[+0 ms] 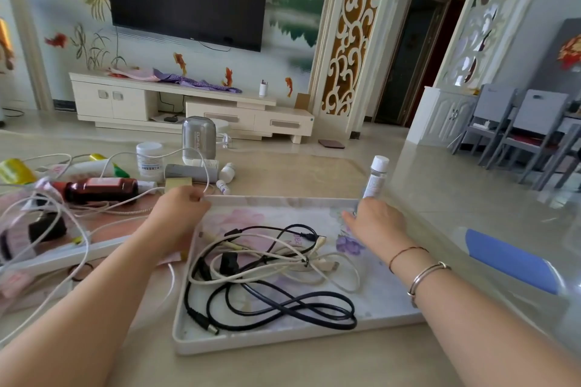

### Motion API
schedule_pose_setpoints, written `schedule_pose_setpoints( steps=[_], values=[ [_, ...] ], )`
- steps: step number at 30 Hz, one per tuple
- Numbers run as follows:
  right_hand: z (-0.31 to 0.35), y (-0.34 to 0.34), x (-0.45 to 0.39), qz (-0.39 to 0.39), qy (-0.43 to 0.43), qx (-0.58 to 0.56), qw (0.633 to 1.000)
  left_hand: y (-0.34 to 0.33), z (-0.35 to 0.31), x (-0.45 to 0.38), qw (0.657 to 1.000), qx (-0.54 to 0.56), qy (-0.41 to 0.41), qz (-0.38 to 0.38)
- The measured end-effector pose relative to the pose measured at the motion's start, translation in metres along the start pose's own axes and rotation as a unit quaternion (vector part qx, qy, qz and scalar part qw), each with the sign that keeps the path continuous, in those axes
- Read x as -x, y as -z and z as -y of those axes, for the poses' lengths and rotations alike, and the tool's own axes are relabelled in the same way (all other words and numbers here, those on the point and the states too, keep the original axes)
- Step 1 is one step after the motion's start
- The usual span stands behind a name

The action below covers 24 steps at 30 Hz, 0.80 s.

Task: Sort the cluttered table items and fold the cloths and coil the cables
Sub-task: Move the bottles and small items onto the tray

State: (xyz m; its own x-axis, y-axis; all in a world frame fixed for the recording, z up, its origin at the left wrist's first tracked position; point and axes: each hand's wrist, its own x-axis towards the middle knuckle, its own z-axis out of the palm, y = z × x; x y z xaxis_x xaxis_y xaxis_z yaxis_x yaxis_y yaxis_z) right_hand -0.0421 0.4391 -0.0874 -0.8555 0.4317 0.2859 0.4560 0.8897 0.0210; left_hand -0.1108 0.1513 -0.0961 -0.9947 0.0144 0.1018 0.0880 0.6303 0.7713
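Note:
A white floral tray [283,199] lies in front of me on the table. In it sit a tangle of white cables [276,264] and a looped black cable [283,308]. My left hand [180,214] grips the tray's far left corner, fingers curled over the rim. My right hand [374,220] holds the far right corner; its fingertips are hidden behind the hand. More white cables [63,223] sprawl over a second tray [63,256] at the left, among pink cloth [12,280].
Behind the tray lie a brown bottle [100,188], a white jar [150,160], a grey canister [198,138], small white bottles [227,172] and a yellow spool [15,171]. A clear bottle [375,176] stands by my right hand. A blue object [512,261] rests at the right.

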Motion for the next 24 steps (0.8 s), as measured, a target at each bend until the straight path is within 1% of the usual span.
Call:
schedule_pose_setpoints(
  steps=[3,5,7,10,12,14,16,19,21,23,24],
  values=[
    [0.036,0.016,0.01,0.019,0.083,-0.074,0.994,0.013,-0.003,-0.004,1.0,0.015,0.014,0.012],
    [0.069,0.026,0.015,0.021,0.138,-0.149,0.979,0.029,0.003,-0.007,0.999,0.046,0.011,-0.001],
    [0.105,0.035,0.016,0.02,0.185,-0.225,0.956,0.052,0.016,-0.011,0.997,0.066,0.011,-0.035],
    [0.159,0.044,0.008,0.007,0.249,-0.302,0.92,0.084,0.036,-0.015,0.991,0.088,0.005,-0.097],
    [0.196,0.047,-0.004,-0.015,0.282,-0.337,0.898,0.098,0.047,-0.014,0.989,0.058,0.007,-0.134],
    [0.235,0.051,-0.018,-0.022,0.305,-0.359,0.882,0.103,0.059,-0.014,0.988,0.037,0.01,-0.151],
    [0.271,0.054,-0.033,-0.007,0.322,-0.358,0.877,0.105,0.067,-0.017,0.988,0.042,0.017,-0.151],
    [0.314,0.054,-0.05,0.013,0.318,-0.304,0.898,0.11,0.076,-0.025,0.987,0.047,0.028,-0.152],
    [0.33,0.05,-0.057,0.071,0.309,-0.245,0.916,0.112,0.079,-0.029,0.986,0.057,0.035,-0.151],
    [0.341,0.046,-0.061,0.154,0.317,-0.195,0.915,0.114,0.082,-0.033,0.986,0.075,0.039,-0.146],
    [0.342,0.044,-0.062,0.179,0.323,-0.185,0.911,0.113,0.082,-0.034,0.986,0.079,0.039,-0.144]
  ],
)
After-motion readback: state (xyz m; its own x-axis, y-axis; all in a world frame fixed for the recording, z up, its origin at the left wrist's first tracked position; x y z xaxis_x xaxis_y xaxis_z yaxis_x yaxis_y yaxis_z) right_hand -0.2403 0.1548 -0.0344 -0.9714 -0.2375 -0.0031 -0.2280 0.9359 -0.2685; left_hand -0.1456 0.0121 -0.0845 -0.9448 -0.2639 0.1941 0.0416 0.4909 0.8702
